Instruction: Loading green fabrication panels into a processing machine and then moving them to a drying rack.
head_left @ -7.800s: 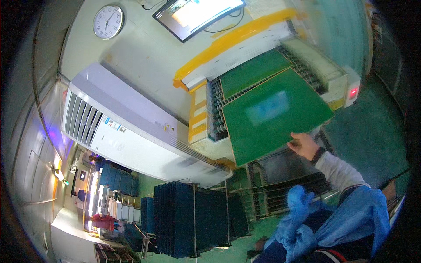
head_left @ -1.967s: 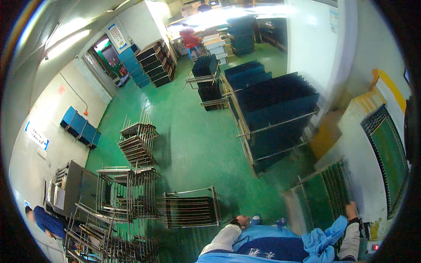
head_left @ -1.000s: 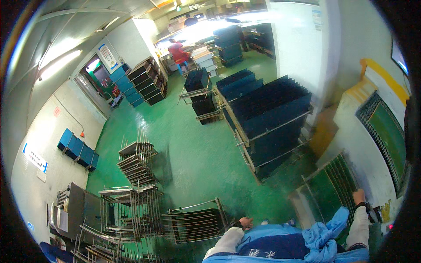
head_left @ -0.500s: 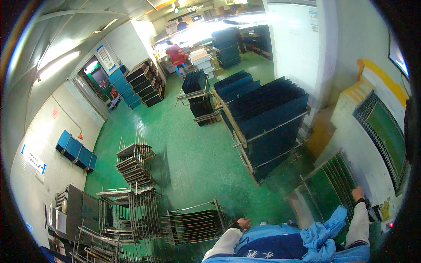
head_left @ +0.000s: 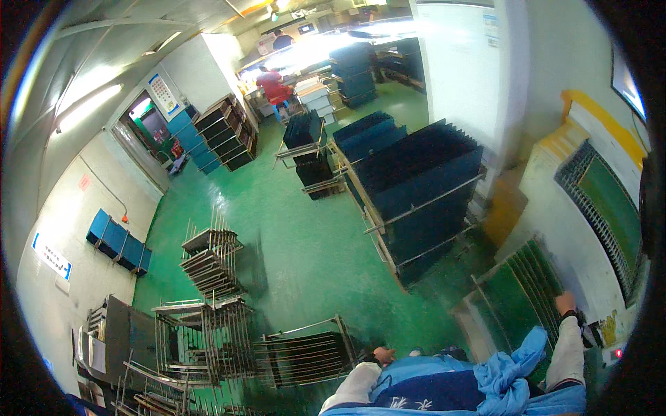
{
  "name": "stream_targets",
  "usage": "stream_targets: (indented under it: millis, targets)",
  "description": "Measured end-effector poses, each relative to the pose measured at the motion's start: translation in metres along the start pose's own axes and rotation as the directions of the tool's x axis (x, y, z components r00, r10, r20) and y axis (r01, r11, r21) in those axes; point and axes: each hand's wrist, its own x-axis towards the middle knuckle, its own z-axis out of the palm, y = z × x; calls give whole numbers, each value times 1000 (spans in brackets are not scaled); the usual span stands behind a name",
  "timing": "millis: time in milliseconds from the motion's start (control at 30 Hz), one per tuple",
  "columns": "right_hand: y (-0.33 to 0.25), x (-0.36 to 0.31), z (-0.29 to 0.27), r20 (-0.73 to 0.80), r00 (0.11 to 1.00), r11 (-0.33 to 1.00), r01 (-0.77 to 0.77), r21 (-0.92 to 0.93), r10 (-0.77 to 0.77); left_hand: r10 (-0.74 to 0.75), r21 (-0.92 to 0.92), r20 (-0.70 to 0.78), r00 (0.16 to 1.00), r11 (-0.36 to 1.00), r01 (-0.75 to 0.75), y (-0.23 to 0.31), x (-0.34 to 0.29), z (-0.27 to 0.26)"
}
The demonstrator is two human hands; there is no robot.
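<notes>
My right hand point(head_left: 566, 302) is closed at the right end of a rack of upright green panels point(head_left: 524, 284). What its fingers hold is hidden. A dark band circles that wrist. My left hand point(head_left: 383, 355) hangs beside my body with its fingers curled and nothing visible in it. It is nearest to a low metal rack of dark panels point(head_left: 305, 357) on the floor to its left. A light blue garment point(head_left: 510, 367) is knotted in front of me over dark blue clothing.
A large wheeled rack of dark blue panels point(head_left: 416, 187) stands ahead, with a smaller rack point(head_left: 305, 156) beyond it. Bare metal racks point(head_left: 211, 256) are at left. A white machine with a green panel point(head_left: 610, 208) stands at right. A person in red point(head_left: 275, 89) sits far off.
The view has shifted slightly, so the far racks appear a little further left. Both hands stay in nearly the same places, and nothing is visibly picked up or let go.
</notes>
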Motion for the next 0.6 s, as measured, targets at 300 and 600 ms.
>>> stream_targets:
  millis: [300, 600]
  targets:
    - [-10, -11, -15, 18, 1000, 999, -5, -45, 6, -3, 2, 0, 1000, 1000, 3, 1, 2, -2]
    - [-16, -19, -23, -34, 999, 1000, -19, 10, 19, 3, 7, 3, 1000, 1000, -3, 4, 4, -2]
